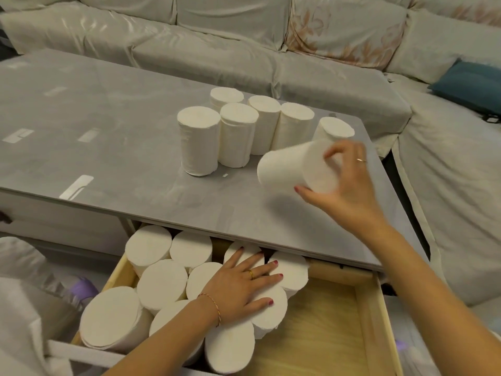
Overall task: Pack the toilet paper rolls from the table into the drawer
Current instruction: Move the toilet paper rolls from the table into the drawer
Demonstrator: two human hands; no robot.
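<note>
The right hand (349,183) is gripping a tilted toilet paper roll (292,166), seemingly lifted just above the surface (108,131), fingers curled around its end. The left hand (241,283) is lying flat, fingers spread, on rolls standing in the drawer (371,308).

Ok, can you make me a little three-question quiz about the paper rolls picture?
1. How many toilet paper rolls stand upright on the table?
2. True or false: the left hand is lifting a roll out of the drawer.
3. Which hand grips the tilted roll above the table: A) left, B) right, C) both?

Key:
1. Six. They stand together near the table's far right corner.
2. False. It lies flat on top of the packed rolls.
3. B. The right hand grips it by one end.
</note>
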